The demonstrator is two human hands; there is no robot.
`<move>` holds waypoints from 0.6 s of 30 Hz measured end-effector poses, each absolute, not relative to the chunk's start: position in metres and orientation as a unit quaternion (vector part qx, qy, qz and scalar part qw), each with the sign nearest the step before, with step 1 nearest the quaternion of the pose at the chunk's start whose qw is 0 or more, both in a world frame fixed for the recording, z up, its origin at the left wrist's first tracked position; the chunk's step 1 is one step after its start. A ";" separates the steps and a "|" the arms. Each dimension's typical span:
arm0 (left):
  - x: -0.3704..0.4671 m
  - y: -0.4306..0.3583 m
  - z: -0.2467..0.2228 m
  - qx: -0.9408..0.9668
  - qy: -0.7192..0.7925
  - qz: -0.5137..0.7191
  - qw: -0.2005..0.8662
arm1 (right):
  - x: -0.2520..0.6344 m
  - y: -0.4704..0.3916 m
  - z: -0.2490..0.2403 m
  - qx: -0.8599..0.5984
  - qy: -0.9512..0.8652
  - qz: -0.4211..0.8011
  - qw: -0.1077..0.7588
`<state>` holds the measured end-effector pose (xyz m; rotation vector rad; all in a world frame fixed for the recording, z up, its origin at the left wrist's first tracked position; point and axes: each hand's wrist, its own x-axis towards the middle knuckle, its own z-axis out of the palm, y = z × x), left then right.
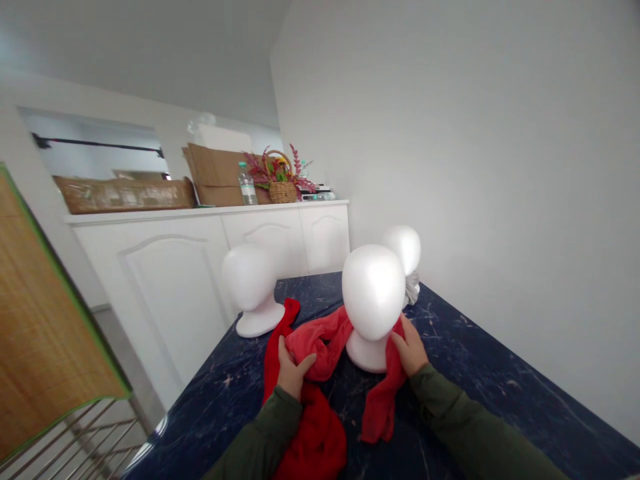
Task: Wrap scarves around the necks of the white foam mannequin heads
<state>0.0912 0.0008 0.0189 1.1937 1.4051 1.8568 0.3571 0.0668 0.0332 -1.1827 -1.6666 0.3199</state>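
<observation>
A white mannequin head (374, 290) stands upright on the dark blue marbled table (450, 413). Round the back of its neck passes a coral-red scarf (325, 333), one end hanging down in front on the right. On the left side my left hand (294, 370) is closed on a bunched part of this scarf. My right hand (411, 345) grips the scarf beside the neck, its fingertips partly hidden behind the cloth. A brighter red cloth (317, 433) lies crumpled under and beside my left hand.
A second mannequin head (250, 283) stands to the left. Another mannequin head (403, 247), with grey cloth (412, 287) at its neck, is behind on the right. White cabinets (173, 293) carry cardboard (215, 177), a bottle (247, 185) and a flower basket (283, 192). A wall borders the right side.
</observation>
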 end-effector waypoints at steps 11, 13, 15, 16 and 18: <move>0.099 -0.022 0.068 0.591 0.524 0.605 0.101 | 0.333 0.056 0.044 -0.587 -0.717 0.051 0.372; 0.092 -0.021 0.089 0.595 0.531 0.602 0.048 | 0.331 0.057 0.048 -0.589 -0.714 0.049 0.375; 0.086 -0.019 0.117 0.598 0.530 0.600 -0.005 | 0.330 0.057 0.052 -0.591 -0.705 0.052 0.389; 0.084 -0.019 0.134 0.597 0.529 0.602 -0.032 | 0.330 0.058 0.053 -0.590 -0.701 0.056 0.397; 0.083 -0.018 0.169 0.584 0.519 0.618 -0.091 | 0.331 0.059 0.054 -0.581 -0.697 0.066 0.415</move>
